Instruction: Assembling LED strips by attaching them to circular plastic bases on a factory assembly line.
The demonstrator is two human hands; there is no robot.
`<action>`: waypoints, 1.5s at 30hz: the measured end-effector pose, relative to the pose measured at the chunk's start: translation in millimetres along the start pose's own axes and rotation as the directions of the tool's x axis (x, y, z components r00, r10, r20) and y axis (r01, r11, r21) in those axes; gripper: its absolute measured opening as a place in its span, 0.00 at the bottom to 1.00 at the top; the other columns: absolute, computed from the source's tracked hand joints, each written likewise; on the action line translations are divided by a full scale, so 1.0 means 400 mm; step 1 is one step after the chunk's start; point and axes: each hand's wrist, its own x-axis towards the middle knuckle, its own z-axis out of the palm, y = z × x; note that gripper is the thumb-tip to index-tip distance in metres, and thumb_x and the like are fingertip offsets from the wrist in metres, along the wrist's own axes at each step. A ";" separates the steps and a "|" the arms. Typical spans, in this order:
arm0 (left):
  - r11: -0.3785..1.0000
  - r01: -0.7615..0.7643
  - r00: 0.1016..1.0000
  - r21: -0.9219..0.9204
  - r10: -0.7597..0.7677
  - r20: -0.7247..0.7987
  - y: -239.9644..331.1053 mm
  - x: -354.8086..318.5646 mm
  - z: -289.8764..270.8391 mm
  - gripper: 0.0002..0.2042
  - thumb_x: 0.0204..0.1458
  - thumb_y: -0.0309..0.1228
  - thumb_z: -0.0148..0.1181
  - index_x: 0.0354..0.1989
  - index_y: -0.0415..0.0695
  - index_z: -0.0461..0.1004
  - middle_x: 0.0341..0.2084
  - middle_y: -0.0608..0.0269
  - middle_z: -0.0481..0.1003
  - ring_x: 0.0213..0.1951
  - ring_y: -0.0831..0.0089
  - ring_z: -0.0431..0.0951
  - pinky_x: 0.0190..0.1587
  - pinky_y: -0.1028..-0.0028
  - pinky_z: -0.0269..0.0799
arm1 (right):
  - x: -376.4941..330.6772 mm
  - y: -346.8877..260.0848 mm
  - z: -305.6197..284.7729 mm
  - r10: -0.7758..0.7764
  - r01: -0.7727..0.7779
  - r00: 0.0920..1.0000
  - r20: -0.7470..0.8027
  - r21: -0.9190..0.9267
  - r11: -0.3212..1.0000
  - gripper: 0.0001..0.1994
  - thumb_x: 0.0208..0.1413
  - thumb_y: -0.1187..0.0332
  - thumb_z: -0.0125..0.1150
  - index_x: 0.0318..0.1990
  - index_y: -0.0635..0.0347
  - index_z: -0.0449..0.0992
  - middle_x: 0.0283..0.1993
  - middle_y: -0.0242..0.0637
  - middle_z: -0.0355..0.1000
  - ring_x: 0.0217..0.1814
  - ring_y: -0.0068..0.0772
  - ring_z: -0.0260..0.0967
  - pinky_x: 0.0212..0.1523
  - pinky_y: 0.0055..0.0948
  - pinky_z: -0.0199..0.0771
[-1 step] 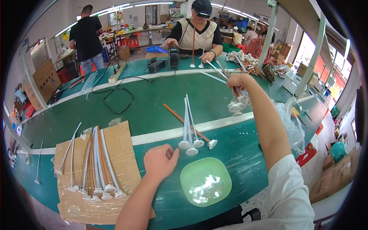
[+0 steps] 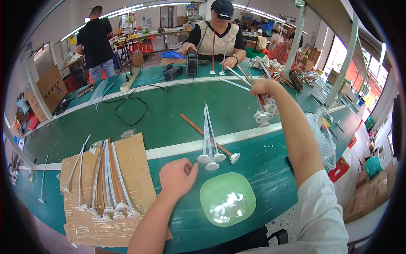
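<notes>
Right hand (image 2: 263,87) gripping a bundle of white rods (image 2: 264,111), left hand (image 2: 176,175) loosely curled, empty, on tabletop (image 2: 177,114), 1 green bowl (image 2: 227,199) of small white parts (image 2: 225,206), 4 rods (image 2: 210,142) beside it

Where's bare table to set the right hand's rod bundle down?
Free: green table between the black cable loop and the orange strip; also the stretch right of the green bowl. Crowded: the cardboard sheet with white rods, and the rods ahead of the left hand. Right hand grips its bundle.

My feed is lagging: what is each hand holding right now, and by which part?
The right hand grips a bundle of white rods around the shafts, disc ends hanging down. The left hand holds nothing; it rests on the table.
</notes>
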 end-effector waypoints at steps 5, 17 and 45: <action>0.999 -0.027 1.000 -0.017 0.027 0.011 0.004 0.000 -0.005 0.09 0.48 0.37 0.67 0.23 0.45 0.78 0.14 0.65 0.75 0.19 0.68 0.76 0.24 0.69 0.70 | -0.052 0.021 0.055 0.003 -0.042 0.985 0.170 0.225 0.973 0.10 0.47 0.65 0.58 0.32 0.63 0.77 0.29 0.43 0.79 0.27 0.38 0.77 0.30 0.40 0.74; 0.999 0.029 0.996 -0.016 -0.028 0.086 0.002 -0.007 -0.026 0.11 0.50 0.40 0.63 0.24 0.47 0.77 0.18 0.65 0.77 0.25 0.62 0.79 0.29 0.63 0.73 | -0.110 -0.021 0.254 0.006 0.000 0.999 0.054 -0.102 0.995 0.24 0.47 0.54 0.63 0.49 0.58 0.81 0.37 0.44 0.81 0.37 0.41 0.81 0.41 0.43 0.79; 0.908 -0.420 0.905 -0.004 0.419 0.076 0.020 -0.026 -0.018 0.25 0.46 0.24 0.62 0.57 0.48 0.72 0.55 0.53 0.73 0.50 0.53 0.76 0.51 0.60 0.74 | -0.469 -0.144 0.435 -0.811 0.833 0.542 -0.219 0.012 0.553 0.15 0.40 0.63 0.75 0.37 0.54 0.83 0.50 0.39 0.74 0.54 0.44 0.70 0.52 0.39 0.73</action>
